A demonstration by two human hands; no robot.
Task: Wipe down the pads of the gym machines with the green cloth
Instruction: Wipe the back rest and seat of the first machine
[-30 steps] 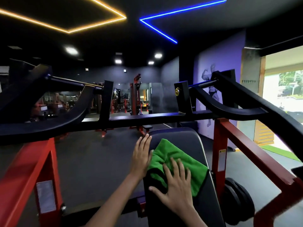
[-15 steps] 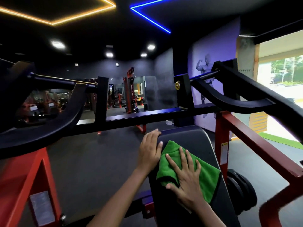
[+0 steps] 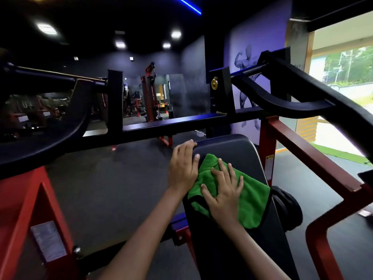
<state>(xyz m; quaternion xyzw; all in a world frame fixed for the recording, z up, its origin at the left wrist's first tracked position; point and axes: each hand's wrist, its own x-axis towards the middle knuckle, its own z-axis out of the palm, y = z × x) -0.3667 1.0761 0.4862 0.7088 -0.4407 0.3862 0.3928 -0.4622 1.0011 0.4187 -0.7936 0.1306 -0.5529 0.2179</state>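
Observation:
A black angled pad (image 3: 232, 150) of a red-framed gym machine lies just below me at centre right. On it sits the bunched green cloth (image 3: 254, 199). My right hand (image 3: 224, 197) presses down on the cloth with spread, fairly straight fingers. My left hand (image 3: 181, 168) holds the pad's upper left edge, with its fingertips curled over the rim and its thumb on the pad face beside the cloth. The lower part of the pad is hidden behind my right forearm.
A black crossbar (image 3: 181, 122) runs just beyond the pad's top. Black lever arms rise at the left (image 3: 50, 138) and right (image 3: 292, 102). Red frame posts stand at the left (image 3: 20, 209) and right (image 3: 302, 154). Black weight plates (image 3: 286, 211) hang right of the pad, over dark floor (image 3: 101, 178).
Both hands and the cloth slid up the pad toward its top edge. My left hand's fingers went from lying straight on the pad to curling over its rim.

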